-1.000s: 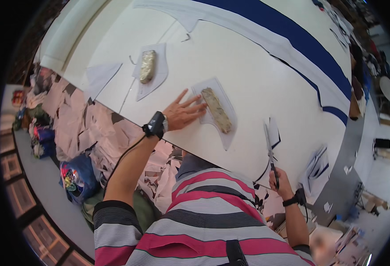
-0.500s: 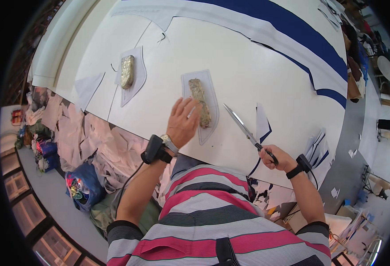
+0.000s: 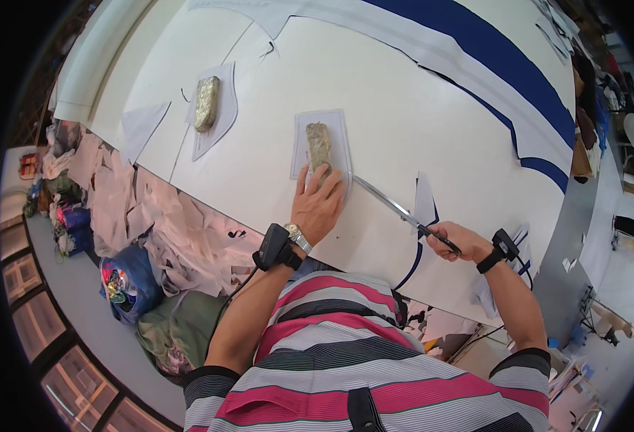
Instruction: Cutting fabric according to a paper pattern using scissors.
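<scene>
My left hand (image 3: 320, 209) lies with spread fingers over the near end of a slim wrapped weight (image 3: 318, 144), hiding that end. Beneath the weight is a pale, shield-shaped cut piece (image 3: 301, 124) with a line along its border; its lower point is hidden by my hand. My right hand (image 3: 458, 242) grips the black handles of long scissors (image 3: 393, 206). Their blades point up and left, looking closed, with the tip at the right edge of the piece. Farther left, a gold-coloured wrapped weight (image 3: 206, 104) rests on a similar pale piece (image 3: 226, 93).
A white table (image 3: 389, 101) carries a long white strip (image 3: 374, 36) over dark blue fabric (image 3: 490, 47) at the back. A small triangular scrap (image 3: 423, 198) lies beside the scissors. Pink-white offcuts (image 3: 137, 216) heap below the left edge, near a blue bag (image 3: 131, 284).
My left hand has moved up and right onto the weight. The weight and its piece have turned slightly. The scissors' tip has shifted left to the piece's edge, and the view has shifted a little.
</scene>
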`<state>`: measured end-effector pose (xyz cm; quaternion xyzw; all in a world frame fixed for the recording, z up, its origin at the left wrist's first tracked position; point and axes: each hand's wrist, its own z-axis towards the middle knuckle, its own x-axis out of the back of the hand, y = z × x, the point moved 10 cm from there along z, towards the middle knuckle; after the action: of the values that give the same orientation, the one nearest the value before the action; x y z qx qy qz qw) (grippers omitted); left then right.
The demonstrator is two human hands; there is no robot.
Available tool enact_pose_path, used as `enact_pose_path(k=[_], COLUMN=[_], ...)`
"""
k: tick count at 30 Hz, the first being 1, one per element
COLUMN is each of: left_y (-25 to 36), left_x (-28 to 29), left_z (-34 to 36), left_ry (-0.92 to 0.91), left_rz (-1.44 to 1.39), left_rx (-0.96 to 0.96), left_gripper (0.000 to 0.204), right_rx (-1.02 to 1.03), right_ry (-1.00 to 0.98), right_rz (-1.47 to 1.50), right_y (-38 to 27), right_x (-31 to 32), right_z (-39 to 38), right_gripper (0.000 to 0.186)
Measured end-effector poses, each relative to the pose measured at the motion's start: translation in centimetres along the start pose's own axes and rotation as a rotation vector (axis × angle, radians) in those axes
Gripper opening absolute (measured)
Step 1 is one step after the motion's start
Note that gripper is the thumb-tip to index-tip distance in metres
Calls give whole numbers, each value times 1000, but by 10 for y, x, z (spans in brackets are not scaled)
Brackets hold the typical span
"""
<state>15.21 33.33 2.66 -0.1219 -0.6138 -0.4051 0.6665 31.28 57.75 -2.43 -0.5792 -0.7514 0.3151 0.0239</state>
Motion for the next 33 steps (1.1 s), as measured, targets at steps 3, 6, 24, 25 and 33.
enact_pose_path(k=[3,6,24,25,33], left_y=[1,-2,0,0,-1], left_x=[-4,-10,-13,-13,-15], left_z=[-1,-2,-3,-3,-2], left_ry=[6,-4,-10,-11,-34], left_rz=[41,6,69,68,78], left_rx=[7,24,-28,-27,-8], left_gripper=[29,30,34,34,40], right_rx=[6,6,-70,-51,-56], right_ry=[8,-3,-52,-17,85], right_rz=[-14,63,61,5,-142], right_y=[-6,-4,-10,-14,-30], right_x=[1,6,11,15,26], right_z=[2,-2,0,1,-7], right_gripper=[48,49,43,44,46])
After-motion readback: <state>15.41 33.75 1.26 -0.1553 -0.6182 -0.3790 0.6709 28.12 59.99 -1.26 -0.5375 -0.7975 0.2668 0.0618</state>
